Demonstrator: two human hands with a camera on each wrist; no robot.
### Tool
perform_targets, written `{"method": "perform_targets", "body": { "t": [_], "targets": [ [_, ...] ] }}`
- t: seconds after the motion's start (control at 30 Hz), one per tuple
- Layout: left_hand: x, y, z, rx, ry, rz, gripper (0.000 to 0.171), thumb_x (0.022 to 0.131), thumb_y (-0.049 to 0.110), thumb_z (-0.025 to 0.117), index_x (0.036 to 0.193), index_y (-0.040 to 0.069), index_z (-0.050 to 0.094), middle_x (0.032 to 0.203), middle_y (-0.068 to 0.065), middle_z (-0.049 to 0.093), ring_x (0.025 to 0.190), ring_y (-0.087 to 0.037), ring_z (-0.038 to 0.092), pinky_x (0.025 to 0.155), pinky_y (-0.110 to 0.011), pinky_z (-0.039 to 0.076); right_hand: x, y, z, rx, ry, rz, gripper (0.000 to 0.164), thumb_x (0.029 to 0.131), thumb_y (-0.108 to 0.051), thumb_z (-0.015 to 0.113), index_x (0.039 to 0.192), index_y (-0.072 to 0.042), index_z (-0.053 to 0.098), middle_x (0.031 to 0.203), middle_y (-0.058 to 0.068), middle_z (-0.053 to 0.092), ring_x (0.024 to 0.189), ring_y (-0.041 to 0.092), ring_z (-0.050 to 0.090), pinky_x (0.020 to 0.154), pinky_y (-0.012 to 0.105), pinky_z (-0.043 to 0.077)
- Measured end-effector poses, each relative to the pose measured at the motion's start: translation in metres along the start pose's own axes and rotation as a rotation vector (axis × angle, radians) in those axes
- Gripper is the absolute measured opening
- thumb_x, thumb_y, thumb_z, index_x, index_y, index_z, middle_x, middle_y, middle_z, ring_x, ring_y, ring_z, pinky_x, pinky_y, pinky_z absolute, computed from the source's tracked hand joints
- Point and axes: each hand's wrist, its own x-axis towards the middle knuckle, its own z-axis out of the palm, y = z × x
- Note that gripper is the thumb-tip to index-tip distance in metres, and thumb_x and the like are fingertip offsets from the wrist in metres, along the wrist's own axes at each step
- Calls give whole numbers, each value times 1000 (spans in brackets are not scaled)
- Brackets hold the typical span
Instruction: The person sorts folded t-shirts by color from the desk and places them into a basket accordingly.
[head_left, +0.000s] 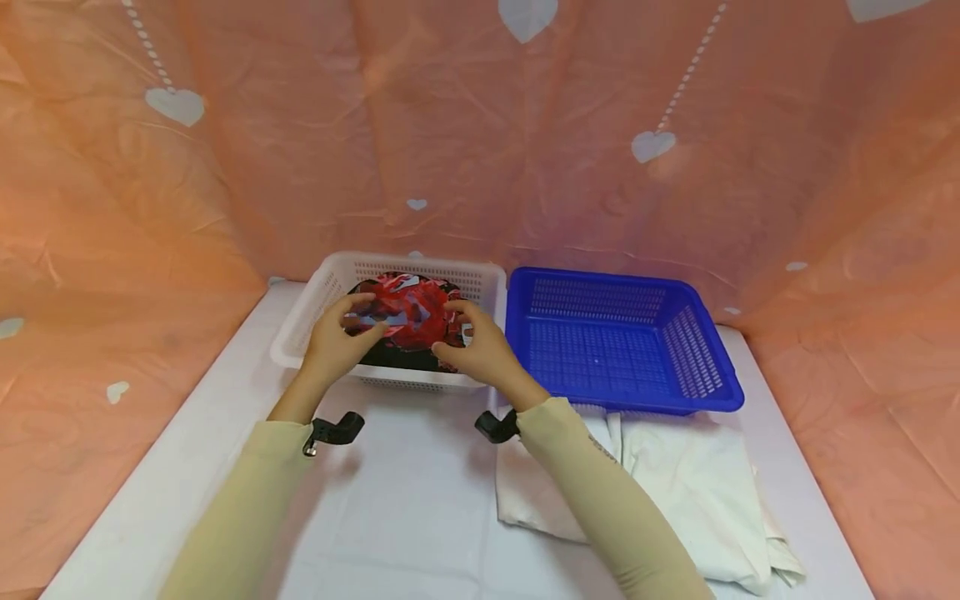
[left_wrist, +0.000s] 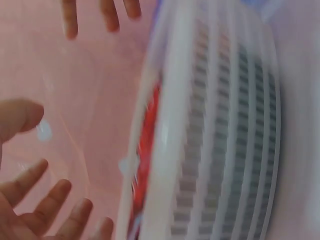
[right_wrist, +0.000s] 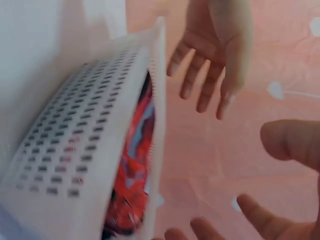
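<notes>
A folded red, black and pale blue patterned cloth [head_left: 408, 312] lies inside the white plastic basket [head_left: 296, 333] at the left back of the table. Over the left part of the basket is my left hand [head_left: 333, 342], thumb and fingers spread apart. My right hand [head_left: 480, 346] faces it across the cloth, its fingers also parted and bent slightly. Both wrist views show the hands above the basket's rim with nothing between their fingers. There, the cloth [right_wrist: 132, 165] sits below the hands, partly hidden by the perforated basket wall [left_wrist: 210, 150].
Beside the white basket stands a blue plastic basket [head_left: 622, 400], nothing visible inside it. White folded fabric [head_left: 690, 492] lies in front of it, partly under my right forearm. A pink curtain [head_left: 450, 125] with hearts closes off the back and sides of the white table [head_left: 397, 517].
</notes>
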Motion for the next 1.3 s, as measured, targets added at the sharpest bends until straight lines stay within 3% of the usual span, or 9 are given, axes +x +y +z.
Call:
{"method": "perform_targets", "body": {
  "t": [0.2, 0.43, 0.63, 0.77, 0.9, 1.1, 1.3],
  "targets": [
    [-23, 22, 18, -90, -79, 42, 49, 88, 21, 69, 134, 11, 52, 133, -19, 56, 114, -38, 59, 87, -48, 52, -29, 3, -30, -16, 21, -79, 52, 83, -22, 70, 133, -20, 55, 132, 15, 58, 115, 35, 58, 93, 51, 48],
    [-47, 43, 43, -225, -188, 94, 46, 88, 14, 69, 132, 10, 54, 126, -21, 60, 105, -32, 64, 87, -42, 54, -66, 13, -65, -10, 22, -99, 56, 83, -21, 72, 136, -19, 53, 134, 14, 57, 118, 37, 57, 97, 55, 46],
    [-69, 56, 70, -233, -215, 118, 49, 85, 12, 71, 130, 18, 55, 121, -14, 63, 101, -29, 65, 83, -40, 55, -97, 32, -90, -30, 37, -82, 51, 86, -20, 72, 133, -20, 55, 131, 13, 59, 113, 33, 61, 93, 50, 50],
    [-86, 63, 93, -211, -217, 85, 51, 83, 13, 73, 130, 22, 55, 119, -7, 66, 100, -26, 65, 80, -40, 54, -123, 44, -104, -76, 14, -59, 43, 87, -19, 71, 128, -18, 58, 126, 11, 62, 102, 24, 65, 85, 40, 54],
    [-100, 64, 114, -233, -272, 49, 50, 83, 16, 72, 130, 21, 55, 118, -7, 66, 101, -29, 64, 77, -33, 53, -145, 57, -113, -139, -8, -9, 41, 86, -19, 71, 126, -14, 59, 124, 11, 63, 98, 21, 65, 80, 32, 54],
    [-117, 51, 142, -242, -365, -17, 52, 85, 23, 70, 134, 19, 51, 126, -17, 61, 107, -34, 62, 82, -41, 53, -170, 87, -111, -171, -14, 92, 45, 87, -23, 70, 128, -10, 55, 119, 18, 62, 97, 23, 65, 77, 29, 55],
    [-131, 40, 159, -203, -390, -57, 58, 83, 26, 71, 136, 16, 49, 128, -20, 55, 108, -33, 60, 84, -46, 52, -188, 112, -105, -183, -48, 242, 56, 85, -28, 72, 133, -9, 50, 120, 19, 61, 97, 22, 64, 79, 29, 54]
  ]
}}
